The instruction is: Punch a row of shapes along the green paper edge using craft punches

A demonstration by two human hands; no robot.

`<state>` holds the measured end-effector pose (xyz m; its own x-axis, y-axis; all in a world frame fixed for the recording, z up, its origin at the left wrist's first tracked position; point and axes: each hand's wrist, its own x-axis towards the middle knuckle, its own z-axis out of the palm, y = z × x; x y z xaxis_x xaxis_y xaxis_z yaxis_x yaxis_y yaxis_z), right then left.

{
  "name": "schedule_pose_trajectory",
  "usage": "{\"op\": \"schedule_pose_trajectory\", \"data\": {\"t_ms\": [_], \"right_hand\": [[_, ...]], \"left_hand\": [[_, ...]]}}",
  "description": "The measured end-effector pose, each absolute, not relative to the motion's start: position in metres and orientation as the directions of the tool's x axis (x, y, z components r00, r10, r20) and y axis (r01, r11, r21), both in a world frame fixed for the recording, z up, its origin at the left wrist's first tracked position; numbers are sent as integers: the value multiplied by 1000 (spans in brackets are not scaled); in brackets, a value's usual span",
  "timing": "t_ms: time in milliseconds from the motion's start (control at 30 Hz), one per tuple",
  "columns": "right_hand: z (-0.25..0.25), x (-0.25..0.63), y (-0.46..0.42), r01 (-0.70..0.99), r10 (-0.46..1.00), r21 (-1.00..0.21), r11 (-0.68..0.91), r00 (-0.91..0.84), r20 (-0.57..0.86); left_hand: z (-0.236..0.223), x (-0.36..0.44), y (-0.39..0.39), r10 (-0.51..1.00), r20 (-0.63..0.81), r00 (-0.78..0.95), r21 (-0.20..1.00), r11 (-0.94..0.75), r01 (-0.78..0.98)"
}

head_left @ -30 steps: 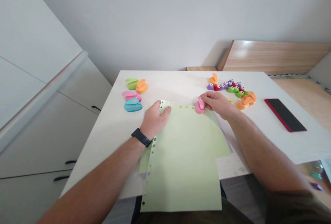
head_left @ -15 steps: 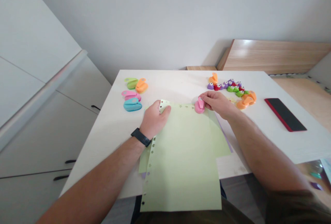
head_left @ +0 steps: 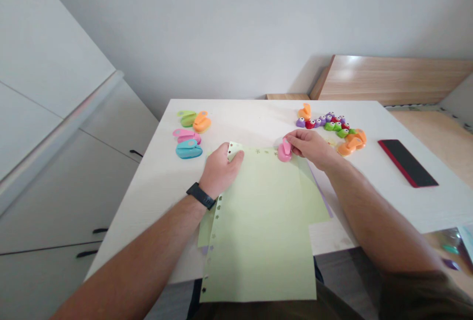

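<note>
My left hand (head_left: 222, 168) grips the upper left corner of a pale green paper sheet (head_left: 262, 231), thumb on top. Small star and other shapes are cut along the sheet's left edge and part of its top edge. At the top right of the sheet, a pink craft punch (head_left: 284, 150) sits over the paper's edge. The fingers of my right hand (head_left: 303, 145) are closed on the punch. Beneath lie another green sheet (head_left: 317, 201) and a purple one, mostly hidden. The sheet's lower end hangs past the table's front edge.
On the left of the white table (head_left: 148, 196) lie a green punch (head_left: 188, 119), an orange punch (head_left: 201, 122), a pink punch (head_left: 186, 136) and a blue punch (head_left: 188, 149). Several small eyed punches (head_left: 328, 122) and orange punches (head_left: 353, 143) lie right, near a black-and-red flat object (head_left: 408, 163).
</note>
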<state>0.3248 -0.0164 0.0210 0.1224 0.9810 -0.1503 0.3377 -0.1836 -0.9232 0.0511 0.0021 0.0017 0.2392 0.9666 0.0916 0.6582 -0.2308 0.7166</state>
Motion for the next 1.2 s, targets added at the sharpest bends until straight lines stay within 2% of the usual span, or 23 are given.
{"op": "schedule_pose_trajectory", "data": {"t_ms": [267, 633, 867, 1200], "right_hand": [[24, 324, -18, 286, 985, -944, -165, 102, -142], [23, 334, -16, 458, 983, -886, -70, 181, 16], [22, 330, -17, 566, 987, -824, -29, 147, 67], [13, 334, -14, 619, 988, -785, -12, 130, 88]], "left_hand": [[3, 51, 1, 968, 88, 237, 714, -227, 662], [2, 50, 2, 966, 94, 241, 722, -233, 651], [2, 51, 2, 968, 82, 238, 722, -222, 655], [2, 51, 2, 967, 85, 242, 711, -229, 664]]}}
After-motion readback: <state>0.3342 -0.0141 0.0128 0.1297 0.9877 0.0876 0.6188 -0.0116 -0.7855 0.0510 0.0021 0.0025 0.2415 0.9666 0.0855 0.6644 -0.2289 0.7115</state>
